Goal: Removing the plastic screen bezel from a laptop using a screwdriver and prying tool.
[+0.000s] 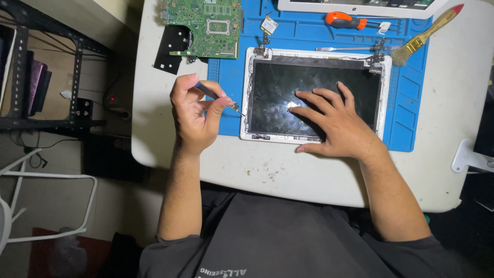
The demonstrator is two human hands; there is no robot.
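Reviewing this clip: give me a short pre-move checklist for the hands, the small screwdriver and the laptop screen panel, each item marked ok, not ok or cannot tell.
1. Left hand grips the small screwdriver between thumb and fingers: ok.
2. Screwdriver tip at the left edge of the screen panel: ok; whether it sits in a screw: cannot tell.
3. Right hand lies flat on the panel, steadying it: ok.
4. Panel lies fully on the blue mat: ok.
5. Green circuit board lies apart from the panel: ok.
6. Orange-handled screwdriver and brush lie beyond the panel, away from both hands: ok.
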